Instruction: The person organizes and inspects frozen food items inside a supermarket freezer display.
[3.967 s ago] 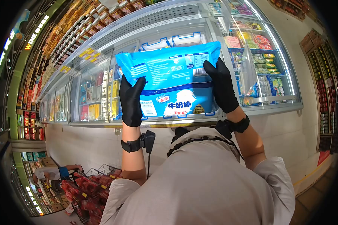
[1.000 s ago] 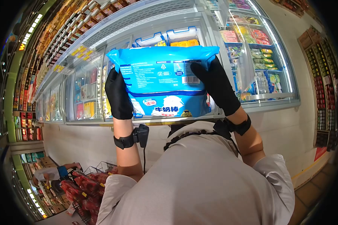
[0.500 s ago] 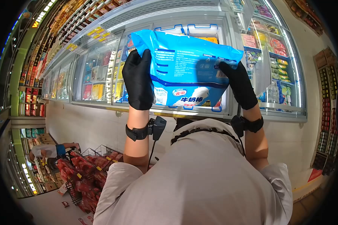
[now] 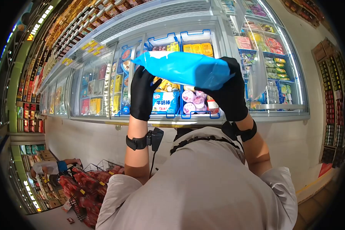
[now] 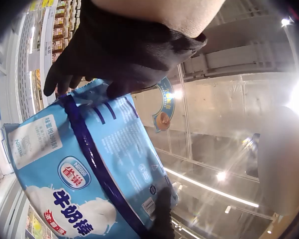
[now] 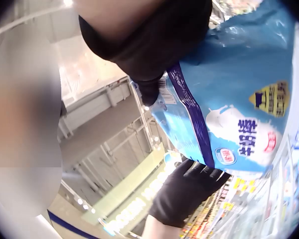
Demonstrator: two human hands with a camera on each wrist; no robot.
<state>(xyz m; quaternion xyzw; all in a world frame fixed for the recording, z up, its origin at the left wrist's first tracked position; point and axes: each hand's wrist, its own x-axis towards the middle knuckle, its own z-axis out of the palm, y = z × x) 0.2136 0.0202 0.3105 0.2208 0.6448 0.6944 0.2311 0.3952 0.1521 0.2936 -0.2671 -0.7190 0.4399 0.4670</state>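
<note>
A blue bag (image 4: 184, 68) is held up over the freezer, seen edge-on from above in the head view. The black-gloved left hand (image 4: 142, 94) grips its left end; in the left wrist view the left hand (image 5: 124, 52) has its thumb on the printed side. At the other end the right hand (image 4: 232, 92), also gloved, pinches the bag. The right wrist view shows the right hand (image 6: 159, 45) with its thumb near the barcode, and the bag's printed face (image 6: 229, 109) with a dark blue band.
Below the bag, the open freezer holds blue-edged baskets with a similar blue pack (image 4: 165, 102), round tubs (image 4: 194, 101) and yellow packs (image 4: 197, 49). Its front rim (image 4: 172, 123) runs near the body. Red-bagged goods (image 4: 84, 191) and a bending person are at lower left.
The bag has tipped so that its printed side no longer faces the head camera, uncovering the baskets beneath. Both hands have turned with it and keep their grip.
</note>
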